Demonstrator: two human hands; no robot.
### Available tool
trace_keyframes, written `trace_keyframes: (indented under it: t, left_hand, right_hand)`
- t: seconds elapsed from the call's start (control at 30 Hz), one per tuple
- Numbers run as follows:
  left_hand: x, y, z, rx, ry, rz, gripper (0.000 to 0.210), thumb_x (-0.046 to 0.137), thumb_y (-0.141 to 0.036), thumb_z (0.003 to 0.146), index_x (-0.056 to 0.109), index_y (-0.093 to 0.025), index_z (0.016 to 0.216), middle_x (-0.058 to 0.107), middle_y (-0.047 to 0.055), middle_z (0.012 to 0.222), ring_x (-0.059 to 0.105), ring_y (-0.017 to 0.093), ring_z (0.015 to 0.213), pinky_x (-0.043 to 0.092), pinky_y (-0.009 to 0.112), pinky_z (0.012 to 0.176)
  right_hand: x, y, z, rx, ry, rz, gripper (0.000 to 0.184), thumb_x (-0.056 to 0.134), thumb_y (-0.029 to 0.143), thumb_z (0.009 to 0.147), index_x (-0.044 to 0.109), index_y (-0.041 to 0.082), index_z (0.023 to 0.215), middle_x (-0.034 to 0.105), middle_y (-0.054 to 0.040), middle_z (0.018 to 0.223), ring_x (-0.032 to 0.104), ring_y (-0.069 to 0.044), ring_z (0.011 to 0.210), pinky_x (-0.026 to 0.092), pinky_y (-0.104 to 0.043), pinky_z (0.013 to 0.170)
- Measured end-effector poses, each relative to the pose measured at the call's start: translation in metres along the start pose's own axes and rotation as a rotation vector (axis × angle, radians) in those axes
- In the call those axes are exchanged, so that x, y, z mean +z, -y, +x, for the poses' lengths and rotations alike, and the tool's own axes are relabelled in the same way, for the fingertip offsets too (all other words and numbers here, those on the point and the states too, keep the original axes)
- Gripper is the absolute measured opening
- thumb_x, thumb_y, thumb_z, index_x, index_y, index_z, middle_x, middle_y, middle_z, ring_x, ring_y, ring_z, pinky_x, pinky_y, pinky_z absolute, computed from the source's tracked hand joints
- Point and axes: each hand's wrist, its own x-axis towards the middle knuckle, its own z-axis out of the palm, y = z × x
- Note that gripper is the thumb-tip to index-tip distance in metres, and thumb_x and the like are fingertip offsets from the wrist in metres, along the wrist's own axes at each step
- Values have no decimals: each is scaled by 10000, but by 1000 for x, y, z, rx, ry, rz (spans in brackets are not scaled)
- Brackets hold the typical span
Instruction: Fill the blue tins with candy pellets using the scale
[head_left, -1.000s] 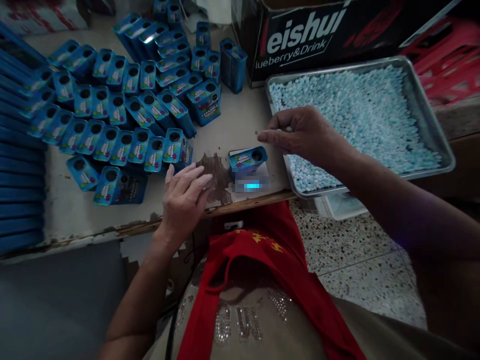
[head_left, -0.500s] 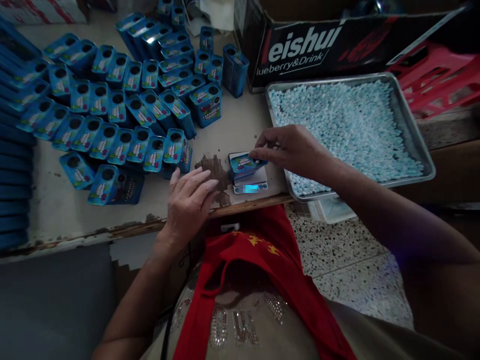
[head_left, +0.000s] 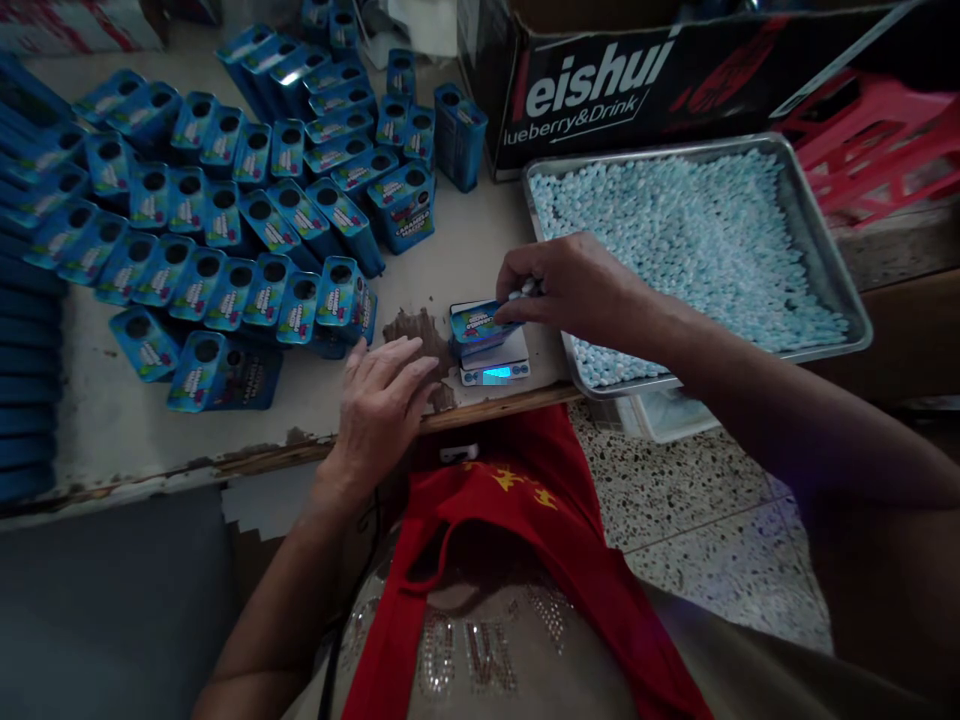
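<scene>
A blue printed tin (head_left: 478,326) stands on a small digital scale (head_left: 511,354) with a lit display near the table's front edge. Over the tin's right end is my right hand (head_left: 559,280), its curled fingers closed on several pale blue-and-white candies (head_left: 527,288). The tin's opening is hidden behind the fingers. My left hand (head_left: 384,400) lies on the table edge left of the scale, fingers stretched out and holding nothing. Its fingertips are close to the nearest blue tin (head_left: 341,290) of the group.
Many blue tins (head_left: 199,280) with round holes on top crowd the left of the table. A metal tray (head_left: 855,345) of pale candies is on the right. Behind it are a black cardboard box (head_left: 577,95) and a red plastic stool (head_left: 885,150).
My right hand has turned slightly above the tin, and candies now show between its fingers. My left hand stays nearly in place. The view has shifted a little.
</scene>
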Motion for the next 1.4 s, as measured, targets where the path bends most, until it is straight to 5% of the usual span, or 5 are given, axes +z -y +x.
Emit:
trace_keyframes:
  t: [0.23, 0.9, 1.07, 1.2, 1.4]
  left_hand:
    - [1, 2, 0, -4, 0, 7, 167, 754, -262, 1114, 836, -299, 1255, 823, 97, 1434, 770, 323, 1387, 459, 605, 1368]
    - [9, 9, -6, 56, -59, 22, 186, 736, -260, 1136, 801, -280, 1309, 812, 103, 1417, 769, 317, 1350, 467, 564, 1361]
    - [9, 12, -5, 55, -43, -2, 197, 734, -246, 1137, 801, -262, 1322, 806, 118, 1441, 766, 322, 1365, 472, 570, 1361]
    - [10, 13, -5, 58, -37, -14, 204, 745, -246, 1132, 798, -270, 1327, 805, 115, 1448, 767, 319, 1365, 476, 573, 1363]
    - [12, 14, -6, 40, -20, -69, 240, 766, -222, 1108, 803, -274, 1339, 796, 121, 1462, 759, 332, 1374, 477, 598, 1364]
  right_hand:
    - [-4, 5, 0, 18, 3, -20, 169, 933, 138, 867, 785, 219, 854, 738, -12, 830, 653, -208, 827, 430, -347, 777]
    - [-1, -3, 3, 7, 28, 11, 160, 961, 336, 920, 830, 245, 916, 681, -37, 802, 694, -252, 869, 494, -358, 761]
    - [-5, 3, 1, -6, 65, -74, 68, 876, 228, 934, 858, 210, 998, 757, -46, 932, 697, -231, 904, 505, -350, 804]
    - [-4, 6, 2, -31, 53, -72, 183, 872, 122, 860, 860, 213, 1018, 775, -43, 995, 692, -229, 924, 505, -352, 835]
    - [2, 3, 0, -56, 67, 24, 89, 837, 168, 905, 840, 220, 977, 754, -35, 962, 689, -223, 926, 503, -354, 877]
